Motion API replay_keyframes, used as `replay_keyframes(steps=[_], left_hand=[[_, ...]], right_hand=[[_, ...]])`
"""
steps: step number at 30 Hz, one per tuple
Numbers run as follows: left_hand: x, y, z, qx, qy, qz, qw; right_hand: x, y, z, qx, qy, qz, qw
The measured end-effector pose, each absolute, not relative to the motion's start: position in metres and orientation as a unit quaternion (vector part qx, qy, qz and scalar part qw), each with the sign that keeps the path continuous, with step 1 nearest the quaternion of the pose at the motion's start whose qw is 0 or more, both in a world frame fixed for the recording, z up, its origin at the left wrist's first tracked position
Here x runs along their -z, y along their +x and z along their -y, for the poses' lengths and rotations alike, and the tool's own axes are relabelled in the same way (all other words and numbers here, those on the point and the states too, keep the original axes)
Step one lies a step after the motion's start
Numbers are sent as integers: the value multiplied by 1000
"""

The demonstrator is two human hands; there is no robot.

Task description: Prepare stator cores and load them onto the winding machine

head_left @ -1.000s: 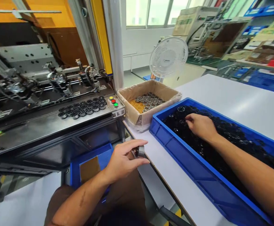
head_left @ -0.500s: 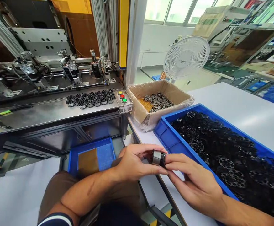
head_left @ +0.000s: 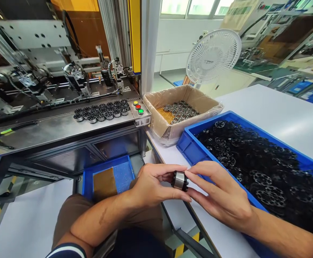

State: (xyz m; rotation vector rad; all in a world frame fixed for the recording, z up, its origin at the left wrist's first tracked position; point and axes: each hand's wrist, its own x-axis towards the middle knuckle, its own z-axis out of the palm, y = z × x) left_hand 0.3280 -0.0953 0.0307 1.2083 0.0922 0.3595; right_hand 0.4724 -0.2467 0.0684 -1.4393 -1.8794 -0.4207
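Observation:
Between the thumb and fingers of my left hand (head_left: 152,186) is a short cylinder, a motor stator core (head_left: 179,180) with a bare metal band and black slotted ends. My right hand (head_left: 223,193) meets it from the right, its fingertips closed on the core's right edge. Both hands are above the white table's near edge. Right of them stands a blue crate (head_left: 199,152) heaped with black ring-shaped parts (head_left: 269,161). Farther back is a plastic-lined cardboard box (head_left: 162,130) with metal cores (head_left: 183,109) in it.
Several similar cores (head_left: 102,111) stand in rows on the machine's metal ledge, beside a button box (head_left: 142,120). Green-and-black pliers (head_left: 4,132) lie at the ledge's left. A white fan (head_left: 212,55) stands behind the box. A blue tray (head_left: 124,175) is below the ledge.
My right fingers have shifted up and around the core's right edge, showing more of its black end. The camera view has tilted slightly; the left hand keeps its hold.

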Motion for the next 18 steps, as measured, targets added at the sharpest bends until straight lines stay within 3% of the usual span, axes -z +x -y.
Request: replay_keyframes(steps=[3,7,14,18], left_hand=[[-28,328,96,-137,557,-51,818],[-26,325,96,-164,632,-43,756],[-40,312,100,-148,700,62,695],[-40,307,102,-136,708,29,692]], right_hand=[[-68,472,247,183,-539,750,339],[-67,471,247,179,-532,752,347],[-62,490,243,7,-636,636,437],[-59,493,242,5,-640,646,417]])
